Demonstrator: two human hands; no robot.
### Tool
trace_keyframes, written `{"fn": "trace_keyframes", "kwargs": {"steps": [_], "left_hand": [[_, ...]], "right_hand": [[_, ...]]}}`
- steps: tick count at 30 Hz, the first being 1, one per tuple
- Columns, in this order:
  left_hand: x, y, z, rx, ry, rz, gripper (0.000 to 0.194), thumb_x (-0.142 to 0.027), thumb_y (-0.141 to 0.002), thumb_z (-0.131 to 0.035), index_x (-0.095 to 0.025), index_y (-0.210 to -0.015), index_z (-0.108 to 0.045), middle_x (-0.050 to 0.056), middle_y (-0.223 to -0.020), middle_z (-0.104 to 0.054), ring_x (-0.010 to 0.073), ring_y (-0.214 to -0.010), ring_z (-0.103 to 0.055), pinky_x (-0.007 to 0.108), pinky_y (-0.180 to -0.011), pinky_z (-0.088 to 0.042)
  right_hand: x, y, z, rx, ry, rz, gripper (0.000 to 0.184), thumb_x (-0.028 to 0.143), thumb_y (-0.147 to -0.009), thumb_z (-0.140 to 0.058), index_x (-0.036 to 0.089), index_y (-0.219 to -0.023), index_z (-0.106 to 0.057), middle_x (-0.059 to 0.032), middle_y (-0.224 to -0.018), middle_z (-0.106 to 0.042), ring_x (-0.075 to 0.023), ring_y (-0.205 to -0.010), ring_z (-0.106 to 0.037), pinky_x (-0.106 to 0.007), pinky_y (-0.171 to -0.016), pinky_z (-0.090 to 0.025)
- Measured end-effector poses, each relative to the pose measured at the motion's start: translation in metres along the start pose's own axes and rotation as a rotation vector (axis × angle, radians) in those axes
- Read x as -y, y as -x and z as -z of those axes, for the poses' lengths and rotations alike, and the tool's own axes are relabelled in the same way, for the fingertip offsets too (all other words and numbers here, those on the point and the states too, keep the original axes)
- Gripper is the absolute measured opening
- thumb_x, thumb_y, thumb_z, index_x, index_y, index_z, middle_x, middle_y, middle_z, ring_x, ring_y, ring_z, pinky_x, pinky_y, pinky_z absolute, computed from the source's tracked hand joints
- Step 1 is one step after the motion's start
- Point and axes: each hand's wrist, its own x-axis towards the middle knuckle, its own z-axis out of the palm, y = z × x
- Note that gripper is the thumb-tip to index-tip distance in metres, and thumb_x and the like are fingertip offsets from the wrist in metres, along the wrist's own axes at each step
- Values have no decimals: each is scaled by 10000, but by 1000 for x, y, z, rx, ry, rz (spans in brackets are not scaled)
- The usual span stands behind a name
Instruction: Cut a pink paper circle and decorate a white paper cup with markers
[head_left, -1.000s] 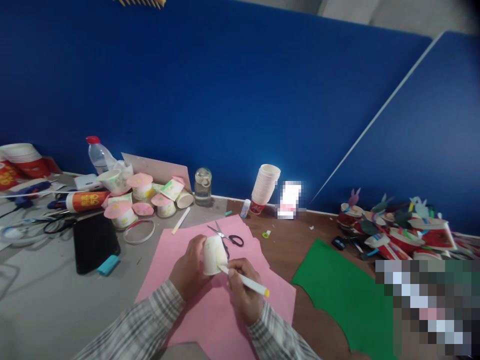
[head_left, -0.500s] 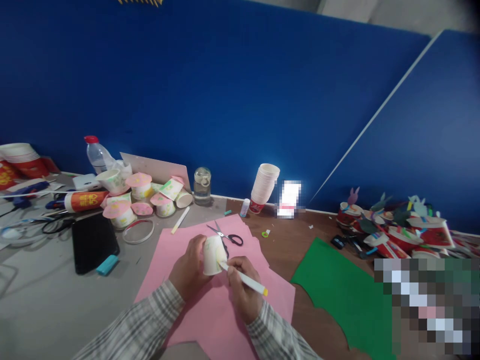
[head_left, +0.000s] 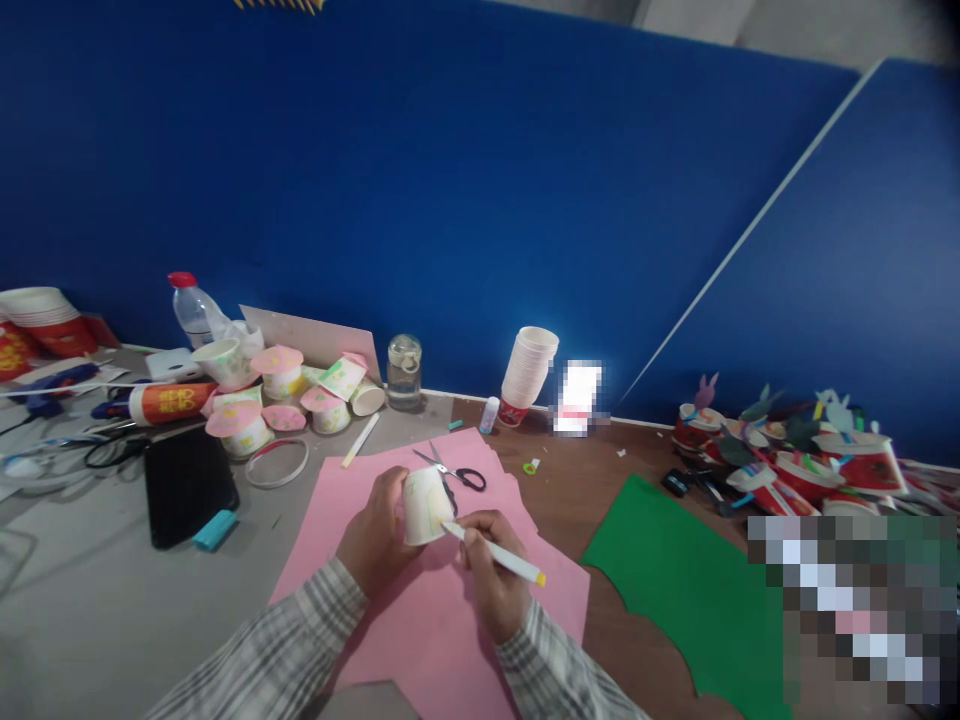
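Left hand point(head_left: 377, 538) clasps the cup point(head_left: 424, 507) from the left.

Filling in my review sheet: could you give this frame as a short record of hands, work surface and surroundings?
left hand: holds a white tapered paper cup
right hand: holds a slim white yellow-ended marker, tip at the cup's side
underneath: pink paper sheets
beyond the cup: open metal scissors with black handles, partly hidden
to the right: flat green sheet with a scalloped edge
back: leaning stack of paper cups, mostly white

Scissors point(head_left: 448, 470) partly behind the cup point(head_left: 424, 508)
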Motion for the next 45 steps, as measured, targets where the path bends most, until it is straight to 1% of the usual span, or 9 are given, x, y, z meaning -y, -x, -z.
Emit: {"fn": "trace_keyframes", "kwargs": {"steps": [6, 11, 14, 18, 21, 24, 29, 37, 45], "left_hand": [[3, 2, -1, 25, -13, 3, 675, -309, -498, -679, -212, -1095, -380, 87, -977, -559, 253, -682, -598, 376, -512, -558], [6, 3, -2, 35, -12, -10, 677, -315, -510, -670, -218, -1109, -369, 91, -1000, -550, 267, -751, -594, 379, -563, -570], [7, 3, -1, 51, -12, -4, 675, -328, -519, -667, -210, -1112, -366, 89, -992, -546, 259, -734, -595, 380, -567, -572], [6, 2, 0, 49, -14, -5, 673, -331, -516, -666, -203, -1107, -372, 88, -986, -548, 255, -716, -597, 390, -564, -573], [5, 2, -1, 32, -15, -13, 665, -327, -516, -662, -206, -1103, -376, 91, -984, -556, 262, -721, -600, 399, -562, -573], [3, 1, -1, 10, -18, -19, 653, -356, -521, -666, -188, -1089, -391, 113, -970, -573, 276, -718, -608, 401, -537, -571], [0, 0, 0, 1, -1, -5, 678, -407, -515, -677, -181, -1091, -401, 144, -1009, -581, 291, -730, -620, 406, -522, -574], [3, 2, -1, 22, 8, -7, 705, -380, -500, -691, -214, -1112, -383, 110, -1011, -565, 265, -694, -612, 392, -503, -570], [2, 2, -1, 28, 18, 17, 673, -358, -501, -669, -220, -1099, -393, 95, -989, -568, 245, -656, -606, 371, -475, -561]], "right_hand": [[1, -1, 0, 26, 45, 33, 120, 206, -700, -538, 181, -651, -645, 63, -399, -496, -132, -333, -433, -203, -324, -345], [-2, 0, 0, 49, 58, 40, 114, 192, -703, -535, 194, -674, -645, 74, -406, -481, -123, -331, -408, -197, -322, -335], [-1, 2, 0, 75, 77, 52, 113, 185, -704, -535, 192, -683, -646, 72, -423, -490, -118, -333, -399, -196, -326, -327], [-1, 3, 0, 96, 86, 66, 117, 181, -698, -539, 185, -683, -655, 54, -454, -533, -125, -353, -432, -202, -345, -343], [-2, 1, 0, 65, 38, 20, 110, 191, -696, -544, 187, -680, -653, 63, -424, -516, -130, -343, -440, -200, -337, -349], [-2, -3, 1, -5, -21, -36, 128, 217, -716, -522, 193, -656, -632, 66, -392, -502, -142, -338, -455, -205, -329, -361], [1, -13, 3, -132, -44, 13, 152, 219, -736, -494, 199, -619, -587, 82, -364, -458, -130, -325, -421, -207, -336, -361], [-2, -15, 2, -116, -37, 16, 144, 203, -737, -498, 195, -617, -578, 96, -359, -424, -116, -304, -389, -197, -315, -322], [-8, -13, 1, -85, -47, -1, 141, 219, -735, -507, 194, -625, -590, 93, -369, -433, -116, -318, -388, -201, -319, -327]]}}
